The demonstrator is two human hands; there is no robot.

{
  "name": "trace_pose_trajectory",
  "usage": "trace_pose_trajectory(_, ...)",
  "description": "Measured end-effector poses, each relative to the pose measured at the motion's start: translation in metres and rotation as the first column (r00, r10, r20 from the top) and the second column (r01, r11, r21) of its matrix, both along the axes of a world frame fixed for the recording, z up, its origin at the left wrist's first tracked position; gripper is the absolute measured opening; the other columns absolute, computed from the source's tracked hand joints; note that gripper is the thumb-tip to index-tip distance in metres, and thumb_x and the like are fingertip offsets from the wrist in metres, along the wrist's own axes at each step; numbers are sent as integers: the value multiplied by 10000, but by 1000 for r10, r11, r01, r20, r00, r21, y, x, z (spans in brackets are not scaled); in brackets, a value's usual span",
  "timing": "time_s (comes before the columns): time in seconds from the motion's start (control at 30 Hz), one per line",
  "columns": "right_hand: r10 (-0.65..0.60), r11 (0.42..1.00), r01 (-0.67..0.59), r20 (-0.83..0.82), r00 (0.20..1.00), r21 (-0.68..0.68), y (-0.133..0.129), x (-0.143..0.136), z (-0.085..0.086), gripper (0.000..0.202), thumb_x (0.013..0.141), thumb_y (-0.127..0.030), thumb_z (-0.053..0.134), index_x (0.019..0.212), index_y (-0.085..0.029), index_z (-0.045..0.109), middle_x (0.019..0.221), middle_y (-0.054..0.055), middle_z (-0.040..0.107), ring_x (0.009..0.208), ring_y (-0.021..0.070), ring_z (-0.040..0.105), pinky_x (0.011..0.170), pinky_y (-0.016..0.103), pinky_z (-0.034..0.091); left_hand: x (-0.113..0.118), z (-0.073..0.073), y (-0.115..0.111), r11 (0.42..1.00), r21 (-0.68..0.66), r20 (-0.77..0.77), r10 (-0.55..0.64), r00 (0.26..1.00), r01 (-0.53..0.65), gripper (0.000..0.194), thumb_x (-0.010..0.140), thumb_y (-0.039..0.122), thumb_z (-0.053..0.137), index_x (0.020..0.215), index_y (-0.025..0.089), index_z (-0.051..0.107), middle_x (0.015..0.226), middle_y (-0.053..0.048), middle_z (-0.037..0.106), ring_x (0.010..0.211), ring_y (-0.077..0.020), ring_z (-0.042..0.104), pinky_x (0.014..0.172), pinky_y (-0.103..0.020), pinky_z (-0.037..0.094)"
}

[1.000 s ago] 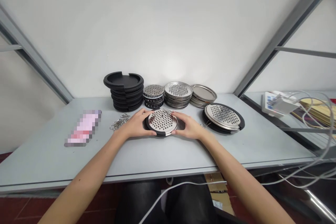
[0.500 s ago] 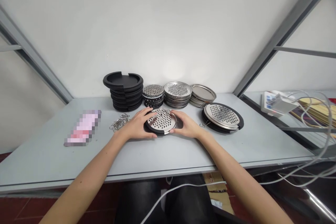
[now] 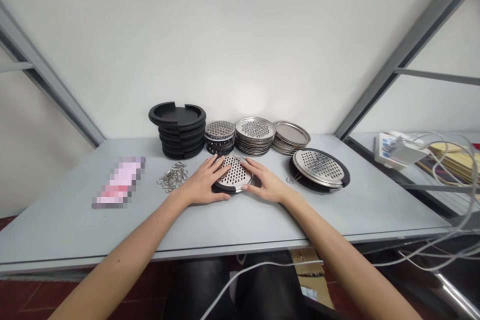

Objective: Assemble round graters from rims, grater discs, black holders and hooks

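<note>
A round metal grater plate (image 3: 237,172) rests on the table with a black rim around its left side. My left hand (image 3: 204,182) curves around the left edge, its fingers over the top and its thumb low at the front. On the opposite side, my right hand (image 3: 267,181) grips the plate's right edge between thumb and fingers. Left of my left hand lies a heap of small bent wire clips (image 3: 174,176). To the right stand more perforated grater plates (image 3: 321,166) in a black holder, with a wire clip (image 3: 294,179) beside them.
Along the wall stand a stack of black round holders (image 3: 182,130), small grater discs (image 3: 220,132), larger grater plates (image 3: 255,132) and plain metal lids (image 3: 292,135). A pixelated flat pink item (image 3: 120,182) lies left. White cables (image 3: 467,200) hang at the right by a power strip (image 3: 390,152).
My left hand has shifted slightly to the right, with its fingers further over the plate's top. My right hand stays at the right edge, its fingers slightly more over the plate.
</note>
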State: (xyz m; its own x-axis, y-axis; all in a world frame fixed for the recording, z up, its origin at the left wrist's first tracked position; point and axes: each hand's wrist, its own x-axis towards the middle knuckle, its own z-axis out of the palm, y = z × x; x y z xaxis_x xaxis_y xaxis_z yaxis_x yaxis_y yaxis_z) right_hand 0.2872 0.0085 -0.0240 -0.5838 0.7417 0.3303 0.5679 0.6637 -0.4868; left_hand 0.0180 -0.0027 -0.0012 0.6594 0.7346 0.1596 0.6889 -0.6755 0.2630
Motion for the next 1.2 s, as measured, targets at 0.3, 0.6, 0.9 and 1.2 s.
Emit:
trace_pose_trajectory(0.3,-76,988,55,148,986,143,-4,-7,-5,737,888,-580,499,1494,-211,297,1566,138,217,1456,351,101,1159,589,158,1,-2,1,1000,20,10,-14,1000,14,1003,719,735,597,1503,200,272,1585,-131,152,1459,-364,80,1169,-532,166)
trace_pose_trajectory(0.6,-34,998,30,76,997,60,-2,-5,-4,818,847,-591,560,1500,-189,275,1561,170,210,1442,360,171,1143,595,212,3,3,1,1000,10,28,-14,999,14,983,756,706,587,1519,218,205,1579,-111,203,1459,-346,114,1179,-512,151)
trace_pose_trajectory(0.9,-40,999,38,-64,997,-27,-5,-8,-3,854,789,-568,647,1471,-160,334,1527,198,291,1420,342,261,1141,554,266,2,2,0,1000,0,1,-31,1000,31,1021,768,728,542,1534,206,114,1597,-111,113,1466,-335,50,1185,-486,139)
trace_pose_trajectory(1.2,-95,994,87,-139,986,-60,-7,-10,5,759,741,-570,696,1365,-188,493,1484,183,382,1386,350,335,1122,559,293,0,1,3,998,-36,91,-40,995,43,915,767,702,573,1498,235,282,1566,-96,251,1458,-344,120,1171,-506,184)
